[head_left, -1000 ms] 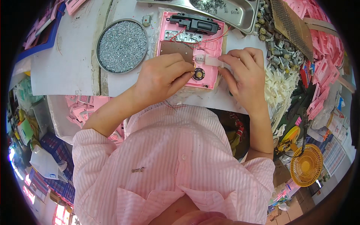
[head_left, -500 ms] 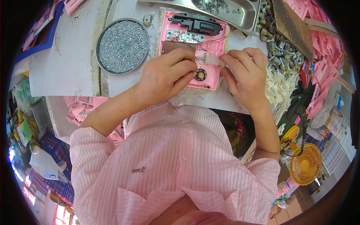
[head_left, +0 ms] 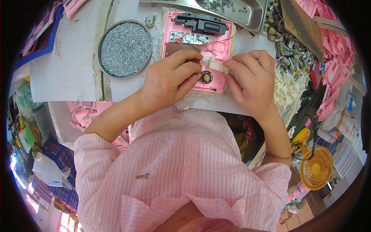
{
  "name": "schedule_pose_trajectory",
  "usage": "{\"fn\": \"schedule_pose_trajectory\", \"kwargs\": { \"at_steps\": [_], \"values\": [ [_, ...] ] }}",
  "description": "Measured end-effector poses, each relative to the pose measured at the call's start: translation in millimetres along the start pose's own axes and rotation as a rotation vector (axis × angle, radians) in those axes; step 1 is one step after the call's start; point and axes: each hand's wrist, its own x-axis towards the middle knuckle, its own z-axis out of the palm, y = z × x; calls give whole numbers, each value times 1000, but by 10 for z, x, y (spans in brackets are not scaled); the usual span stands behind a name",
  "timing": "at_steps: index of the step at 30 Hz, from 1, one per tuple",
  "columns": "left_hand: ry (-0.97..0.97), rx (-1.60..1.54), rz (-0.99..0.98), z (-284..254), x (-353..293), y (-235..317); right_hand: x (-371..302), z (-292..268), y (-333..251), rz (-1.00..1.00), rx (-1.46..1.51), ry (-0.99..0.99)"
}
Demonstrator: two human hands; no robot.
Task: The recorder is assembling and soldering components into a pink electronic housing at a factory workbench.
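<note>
Pink housing (head_left: 220, 47), just one, on white worktop (head_left: 69, 65); right hand (head_left: 253, 79) pinches one white piece (head_left: 216, 66), left hand's (head_left: 168, 77) grip unclear; one fan (head_left: 316, 168).

I wear a pale pink shirt (head_left: 154, 154) with narrow, lighter stripes running lengthwise. Its pointed collar (head_left: 143, 210) lies open at my neck, in the same striped cloth. Down the front goes a placket (head_left: 187, 147) of a slightly deeper pink, with a small, round, pale button (head_left: 189, 162) on it. A little brownish, speckled ornament (head_left: 142, 176), too small to make out, sits on my left chest. My loose sleeves (head_left: 94, 149) end near the elbows; my forearms (head_left: 116, 120) and hands (head_left: 164, 77) are bare.
</note>
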Motion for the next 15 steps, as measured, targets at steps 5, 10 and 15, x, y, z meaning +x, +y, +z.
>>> {"fn": "schedule_pose_trajectory", "kwargs": {
  "at_steps": [5,10,15],
  "values": [
    [-27,-3,31,-14,0,-28,-199,260,246,270,484,56],
    [-42,-59,18,-33,-7,-23,-190,208,270,408,691,-12],
    [-63,-17,14,-24,-12,-10,-145,114,275,279,462,10]
  ]
}}
